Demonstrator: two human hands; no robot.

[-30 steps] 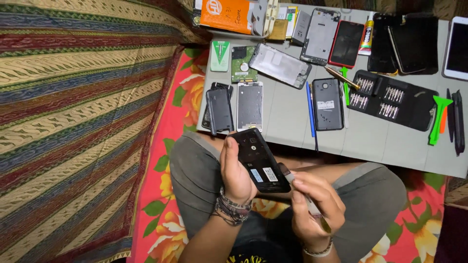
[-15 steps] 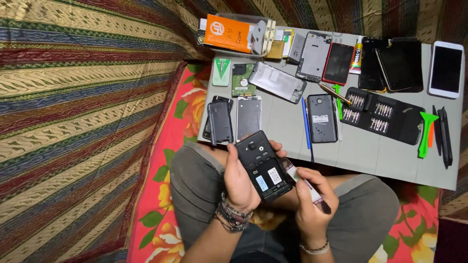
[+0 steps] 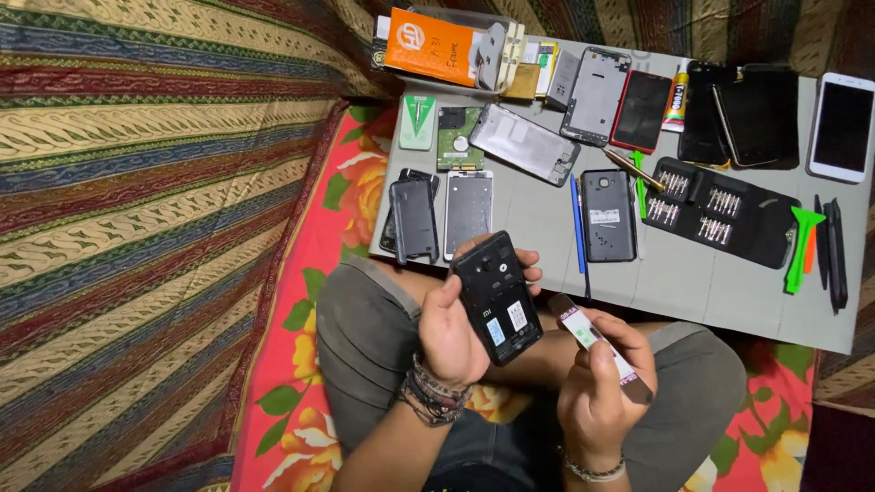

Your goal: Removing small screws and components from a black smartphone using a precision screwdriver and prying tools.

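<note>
My left hand (image 3: 453, 330) grips a black phone (image 3: 497, 296) with its back cover off, the inner side with small stickers facing up, held over my lap near the front edge of the grey work board (image 3: 711, 282). My right hand (image 3: 602, 387) holds a slim metal tool (image 3: 597, 346) with a flat end, its tip angled toward the phone's lower right corner and close to it. Bead bracelets circle my left wrist, and a thin chain sits on my right wrist.
The board carries several phones and phone parts: a black phone (image 3: 608, 215), a silver frame (image 3: 468, 211), a black back cover (image 3: 414, 219), a screwdriver bit case (image 3: 720, 211), a green pry tool (image 3: 802, 244), an orange box (image 3: 433, 46), a white phone (image 3: 841, 127). Striped fabric lies left.
The view has shifted so the board sits higher and more to the right. My left hand tilted the phone a little, and my right hand lifted the tool nearer the phone.
</note>
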